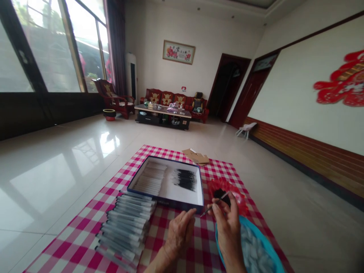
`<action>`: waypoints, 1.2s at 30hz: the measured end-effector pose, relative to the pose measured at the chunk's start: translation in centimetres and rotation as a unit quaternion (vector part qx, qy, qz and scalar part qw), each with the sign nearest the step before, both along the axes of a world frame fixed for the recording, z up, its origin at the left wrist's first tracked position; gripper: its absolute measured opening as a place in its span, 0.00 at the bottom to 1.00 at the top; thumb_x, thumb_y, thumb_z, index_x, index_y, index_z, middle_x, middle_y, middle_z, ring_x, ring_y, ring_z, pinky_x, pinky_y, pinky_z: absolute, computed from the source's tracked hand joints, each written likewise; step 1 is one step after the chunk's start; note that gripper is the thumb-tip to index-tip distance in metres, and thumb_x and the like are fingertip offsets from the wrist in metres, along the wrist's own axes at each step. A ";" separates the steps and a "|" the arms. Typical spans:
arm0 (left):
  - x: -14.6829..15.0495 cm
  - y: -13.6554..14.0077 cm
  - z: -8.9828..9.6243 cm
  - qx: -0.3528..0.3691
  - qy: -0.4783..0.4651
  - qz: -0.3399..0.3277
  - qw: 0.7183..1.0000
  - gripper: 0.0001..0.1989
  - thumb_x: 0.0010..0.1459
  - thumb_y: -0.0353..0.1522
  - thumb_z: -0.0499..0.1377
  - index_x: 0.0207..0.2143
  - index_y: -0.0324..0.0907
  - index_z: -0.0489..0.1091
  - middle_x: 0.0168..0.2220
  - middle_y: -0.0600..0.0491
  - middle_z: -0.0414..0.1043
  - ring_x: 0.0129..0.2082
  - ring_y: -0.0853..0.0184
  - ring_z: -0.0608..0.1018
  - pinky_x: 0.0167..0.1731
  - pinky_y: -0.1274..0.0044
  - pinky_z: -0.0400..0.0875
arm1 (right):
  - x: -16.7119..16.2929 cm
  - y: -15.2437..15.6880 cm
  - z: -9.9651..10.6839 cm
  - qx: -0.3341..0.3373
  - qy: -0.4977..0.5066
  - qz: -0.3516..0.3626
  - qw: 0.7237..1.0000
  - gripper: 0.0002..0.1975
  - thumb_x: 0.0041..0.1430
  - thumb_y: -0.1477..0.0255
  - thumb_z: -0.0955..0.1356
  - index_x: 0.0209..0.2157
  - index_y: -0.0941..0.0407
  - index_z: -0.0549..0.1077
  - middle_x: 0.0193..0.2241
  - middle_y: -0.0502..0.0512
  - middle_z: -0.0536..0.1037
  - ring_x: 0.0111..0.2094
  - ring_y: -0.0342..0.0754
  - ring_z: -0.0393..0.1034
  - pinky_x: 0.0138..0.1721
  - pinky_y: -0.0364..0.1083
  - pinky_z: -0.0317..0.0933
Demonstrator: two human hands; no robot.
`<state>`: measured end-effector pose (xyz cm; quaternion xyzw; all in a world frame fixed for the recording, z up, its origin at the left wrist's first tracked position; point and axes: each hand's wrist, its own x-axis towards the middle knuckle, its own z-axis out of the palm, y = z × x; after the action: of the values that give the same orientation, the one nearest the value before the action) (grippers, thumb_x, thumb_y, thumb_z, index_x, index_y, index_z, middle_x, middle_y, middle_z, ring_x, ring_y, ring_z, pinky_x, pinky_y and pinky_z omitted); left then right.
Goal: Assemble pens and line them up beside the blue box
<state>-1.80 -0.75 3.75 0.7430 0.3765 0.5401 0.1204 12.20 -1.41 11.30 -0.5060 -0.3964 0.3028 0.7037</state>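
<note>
My right hand (229, 223) pinches a thin, dark pen refill (209, 208) that slants down to the left. Close to its lower tip is my left hand (180, 231), fingers curled together and index finger pointing right; whatever they may hold is hidden. Behind both hands lies a shallow blue-edged box (170, 201). Its left side holds a row of slim translucent tubes (150, 178), its right a heap of thin black parts (185, 179). Many pens (127, 223) with clear barrels are stacked left of my left hand. A red dish or bag (240, 197) with black bits sits behind my right hand.
A teal basin (273, 254) of pale translucent pieces stands beside my right wrist. Flattened cardboard (200, 157) lies at the far edge of the checked tablecloth (93, 223). Across the tiled floor are a low table (162, 117), a wooden sofa (170, 96) and a small stool (246, 129).
</note>
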 end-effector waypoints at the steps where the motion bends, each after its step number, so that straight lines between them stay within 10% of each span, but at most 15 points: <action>1: 0.1 -0.2 0.0 0.007 0.005 -0.004 1.000 0.17 0.64 0.29 0.48 0.53 0.44 0.66 0.37 0.47 0.76 0.35 0.65 0.78 0.34 0.76 0.74 | 0.2 -0.4 -0.2 0.004 0.008 -0.010 1.000 0.39 0.52 0.63 0.71 0.62 0.49 0.52 0.37 0.53 0.75 0.30 0.46 0.73 0.32 0.47 0.70; 16: 0.1 -0.5 -0.2 -0.017 0.019 -0.046 0.999 0.17 0.64 0.28 0.49 0.53 0.44 0.67 0.34 0.48 0.75 0.33 0.66 0.78 0.34 0.78 0.75 | -1.0 -0.7 -2.6 0.027 -0.023 0.006 0.999 0.34 0.54 0.66 0.70 0.59 0.49 0.51 0.34 0.51 0.74 0.31 0.47 0.74 0.35 0.50 0.71; 22: -0.2 0.1 -0.9 -0.013 0.053 -0.023 0.998 0.17 0.64 0.28 0.48 0.54 0.43 0.65 0.38 0.48 0.75 0.36 0.66 0.78 0.36 0.78 0.74 | -1.5 -0.5 -3.9 -0.007 -0.020 -0.001 1.000 0.14 0.56 0.62 0.67 0.41 0.55 0.67 0.33 0.54 0.76 0.34 0.47 0.74 0.38 0.47 0.69; 36: -0.7 0.5 -0.8 0.037 0.130 0.088 0.987 0.16 0.64 0.28 0.47 0.51 0.40 0.67 0.32 0.49 0.72 0.31 0.63 0.72 0.35 0.72 0.64 | -3.5 -0.9 -3.8 -0.038 -0.174 0.016 0.984 0.10 0.58 0.66 0.64 0.31 0.57 0.73 0.29 0.53 0.76 0.32 0.46 0.71 0.33 0.42 0.65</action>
<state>-2.52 -0.21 2.94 0.7750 0.4322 0.4611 -0.0050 8.68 -2.33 7.54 -0.5713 -0.5088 0.2360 0.5992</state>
